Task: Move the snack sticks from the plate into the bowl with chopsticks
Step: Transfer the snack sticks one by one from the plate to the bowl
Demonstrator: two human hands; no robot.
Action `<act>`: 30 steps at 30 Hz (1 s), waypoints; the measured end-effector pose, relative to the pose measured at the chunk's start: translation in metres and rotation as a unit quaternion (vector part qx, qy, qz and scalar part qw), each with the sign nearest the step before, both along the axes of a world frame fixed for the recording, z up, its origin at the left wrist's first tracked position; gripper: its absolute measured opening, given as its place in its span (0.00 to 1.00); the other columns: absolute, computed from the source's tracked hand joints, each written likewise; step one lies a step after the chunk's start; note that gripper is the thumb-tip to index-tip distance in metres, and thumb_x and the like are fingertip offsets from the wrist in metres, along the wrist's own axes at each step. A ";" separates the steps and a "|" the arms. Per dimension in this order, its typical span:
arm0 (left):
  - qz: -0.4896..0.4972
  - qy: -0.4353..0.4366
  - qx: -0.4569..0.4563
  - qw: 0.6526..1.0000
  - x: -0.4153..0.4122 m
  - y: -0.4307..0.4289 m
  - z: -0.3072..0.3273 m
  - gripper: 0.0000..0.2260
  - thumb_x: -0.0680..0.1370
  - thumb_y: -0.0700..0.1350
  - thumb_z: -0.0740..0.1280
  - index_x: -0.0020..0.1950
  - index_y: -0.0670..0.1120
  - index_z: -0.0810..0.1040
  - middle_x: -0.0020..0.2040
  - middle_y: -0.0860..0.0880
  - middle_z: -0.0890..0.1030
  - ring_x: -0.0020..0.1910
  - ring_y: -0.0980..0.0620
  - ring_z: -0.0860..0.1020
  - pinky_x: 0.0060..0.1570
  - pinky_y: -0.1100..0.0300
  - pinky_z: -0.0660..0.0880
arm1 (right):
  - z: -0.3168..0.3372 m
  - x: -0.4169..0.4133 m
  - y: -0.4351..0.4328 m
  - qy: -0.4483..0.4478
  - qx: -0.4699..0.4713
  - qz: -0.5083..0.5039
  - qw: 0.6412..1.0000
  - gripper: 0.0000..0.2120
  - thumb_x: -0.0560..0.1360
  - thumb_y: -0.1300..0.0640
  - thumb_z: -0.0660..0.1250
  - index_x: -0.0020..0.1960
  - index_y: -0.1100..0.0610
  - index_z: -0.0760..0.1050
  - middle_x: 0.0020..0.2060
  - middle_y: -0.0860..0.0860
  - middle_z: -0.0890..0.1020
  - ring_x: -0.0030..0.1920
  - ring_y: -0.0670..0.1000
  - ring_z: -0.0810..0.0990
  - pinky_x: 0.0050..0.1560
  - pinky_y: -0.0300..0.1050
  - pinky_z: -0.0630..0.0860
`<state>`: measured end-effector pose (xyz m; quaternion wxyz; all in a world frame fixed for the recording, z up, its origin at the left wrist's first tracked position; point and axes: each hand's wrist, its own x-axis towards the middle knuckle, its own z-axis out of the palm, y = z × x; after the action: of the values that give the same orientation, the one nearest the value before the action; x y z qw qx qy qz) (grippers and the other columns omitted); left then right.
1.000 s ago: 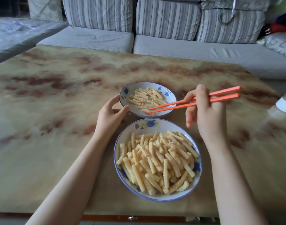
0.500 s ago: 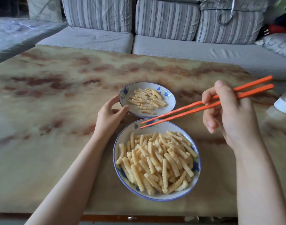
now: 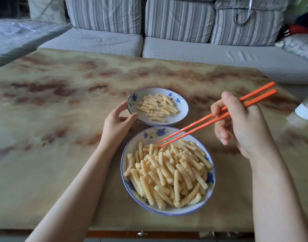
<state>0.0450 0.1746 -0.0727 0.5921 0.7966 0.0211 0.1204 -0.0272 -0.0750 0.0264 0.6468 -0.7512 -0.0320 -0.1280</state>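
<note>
A large blue-rimmed plate point(image 3: 149, 135) sits near me, piled with several yellow ridged snack sticks point(image 3: 169, 172). Just beyond it stands a smaller floral bowl point(image 3: 183, 109) with several snack sticks point(image 3: 156, 107) lying in it. My left hand point(image 3: 116, 123) grips the bowl's left rim between thumb and fingers. To the right of the plate, my right hand point(image 3: 242, 126) holds a pair of orange chopsticks point(image 3: 202, 122). Their tips are slightly apart and reach down to the far edge of the pile on the plate. No stick is between the tips.
Both dishes rest on a marbled beige table point(image 3: 53, 119), whose front edge runs just below the plate. A white object point(image 3: 305, 109) stands at the table's right edge. A grey striped sofa point(image 3: 167, 48) lines the far side.
My right hand has drawn the chopsticks back from the bowl, swung right, then lowered their tips to the far edge of the plate's pile. My left hand has kept its grip on the bowl.
</note>
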 end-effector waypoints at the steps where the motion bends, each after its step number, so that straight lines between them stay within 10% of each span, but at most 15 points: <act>1: 0.000 -0.002 0.000 1.000 0.000 0.000 0.000 0.20 0.77 0.46 0.70 0.69 0.52 0.75 0.56 0.59 0.82 0.44 0.62 0.83 0.41 0.71 0.77 | 0.000 0.000 0.000 -0.009 0.004 -0.006 1.000 0.25 0.82 0.53 0.54 0.29 0.53 0.74 0.19 0.56 0.68 0.16 0.53 0.63 0.20 0.38 0.58; 13: 0.002 -0.003 0.002 1.000 0.000 -0.001 0.001 0.19 0.77 0.46 0.70 0.69 0.52 0.76 0.55 0.62 0.81 0.43 0.64 0.82 0.42 0.73 0.76 | 0.000 0.007 -0.006 -0.089 0.106 -0.134 0.981 0.21 0.82 0.56 0.53 0.32 0.55 0.69 0.21 0.49 0.72 0.16 0.49 0.66 0.24 0.49 0.54; 30: -0.003 -0.007 0.000 1.000 -0.001 -0.001 0.001 0.20 0.77 0.45 0.70 0.69 0.53 0.75 0.61 0.57 0.81 0.45 0.59 0.84 0.50 0.62 0.80 | -0.017 0.023 0.007 -0.052 0.061 -0.130 0.988 0.21 0.82 0.53 0.53 0.33 0.55 0.73 0.16 0.51 0.69 0.16 0.52 0.65 0.22 0.35 0.60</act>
<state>0.0444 0.1732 -0.0719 0.5925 0.7957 0.0146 0.1244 -0.0045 -0.0681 0.0090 0.6666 -0.7004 0.0403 -0.2520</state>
